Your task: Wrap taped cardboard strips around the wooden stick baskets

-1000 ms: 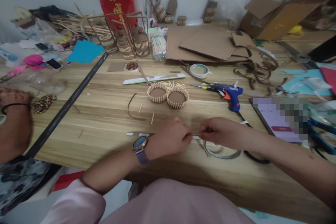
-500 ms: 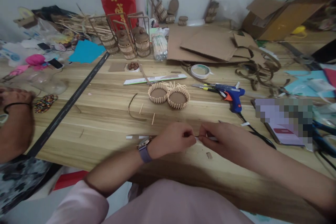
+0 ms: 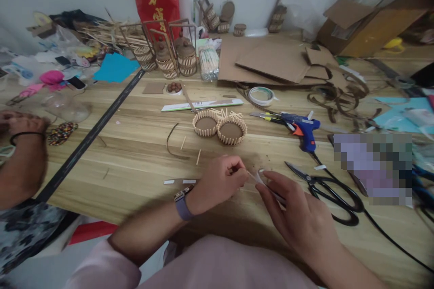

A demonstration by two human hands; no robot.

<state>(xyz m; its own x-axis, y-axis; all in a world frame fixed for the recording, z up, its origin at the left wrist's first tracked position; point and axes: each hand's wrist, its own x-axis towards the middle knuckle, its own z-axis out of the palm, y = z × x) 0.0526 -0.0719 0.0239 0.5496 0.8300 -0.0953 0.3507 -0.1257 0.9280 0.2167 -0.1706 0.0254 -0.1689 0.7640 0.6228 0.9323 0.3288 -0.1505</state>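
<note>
One left hand (image 3: 219, 183) pinching white tape (image 3: 259, 177) between fingertips, right hand (image 3: 300, 210) gripping it with loosely curled fingers, tape bridging both, scissors (image 3: 310, 179) just right of the fingers, stick-walled cups (image 3: 233, 141) beyond them

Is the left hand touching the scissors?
Apart. The head view shows it: the left hand is well to the left of the scissors, with bare table showing between them.

Flat brown strip (image 3: 179, 181), 2 white patches (image 3: 189, 182) showing
</note>
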